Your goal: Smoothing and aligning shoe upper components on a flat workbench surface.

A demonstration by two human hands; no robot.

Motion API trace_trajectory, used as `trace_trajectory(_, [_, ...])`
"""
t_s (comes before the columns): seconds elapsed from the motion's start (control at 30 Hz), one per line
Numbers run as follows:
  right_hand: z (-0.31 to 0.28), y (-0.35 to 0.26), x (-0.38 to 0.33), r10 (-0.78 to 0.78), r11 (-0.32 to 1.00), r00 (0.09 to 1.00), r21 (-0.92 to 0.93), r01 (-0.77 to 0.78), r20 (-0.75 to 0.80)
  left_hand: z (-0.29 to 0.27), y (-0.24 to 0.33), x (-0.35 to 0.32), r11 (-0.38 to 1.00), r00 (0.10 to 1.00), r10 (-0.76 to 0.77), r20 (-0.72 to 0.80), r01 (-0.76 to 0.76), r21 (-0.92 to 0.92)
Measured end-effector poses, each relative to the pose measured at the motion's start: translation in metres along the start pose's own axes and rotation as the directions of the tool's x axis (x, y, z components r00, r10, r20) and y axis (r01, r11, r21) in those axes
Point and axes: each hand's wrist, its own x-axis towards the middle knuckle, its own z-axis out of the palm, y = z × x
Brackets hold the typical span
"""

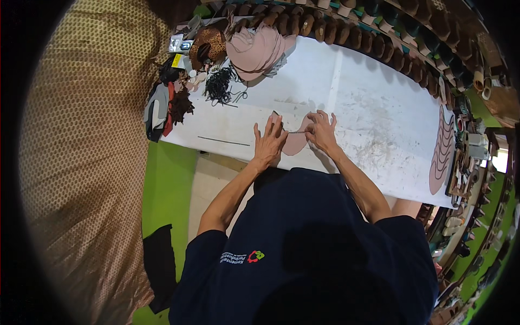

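A pink sole-shaped piece (295, 145) lies on the white table below my hands. Across it runs a thin dark cord (296, 132), stretched straight between my fingers. My left hand (269, 143) pinches its left end at the thumb and forefinger; the other fingers are stretched out over the table. At the right end, my right hand (323, 134) grips the cord between thumb and fingertips, its other fingers raised and bent. A small dark object (275, 113) shows by my left fingertips; I cannot make out its kind.
Left on the white table (368, 116) lie a loose dark strip (223, 141) and a tangle of black cords (218, 85). Pink sole pieces (254, 51) are stacked behind. Overlapping pink pieces (441, 154) lie at the right edge. Brown shoes (341, 32) line the back.
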Motion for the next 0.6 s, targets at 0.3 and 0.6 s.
trace_trajectory(0.3, [0.001,0.001,0.003,0.009,1.000,1.000,0.001,-0.009,0.007,0.008,0.009,-0.001,0.993,0.996,-0.057,-0.064,0.050,-0.110])
trace_trajectory(0.6, [0.002,0.005,0.007,-0.027,0.998,0.999,-0.054,0.029,0.030,0.007,0.016,-0.002,0.998,0.999,-0.038,0.003,0.038,-0.043])
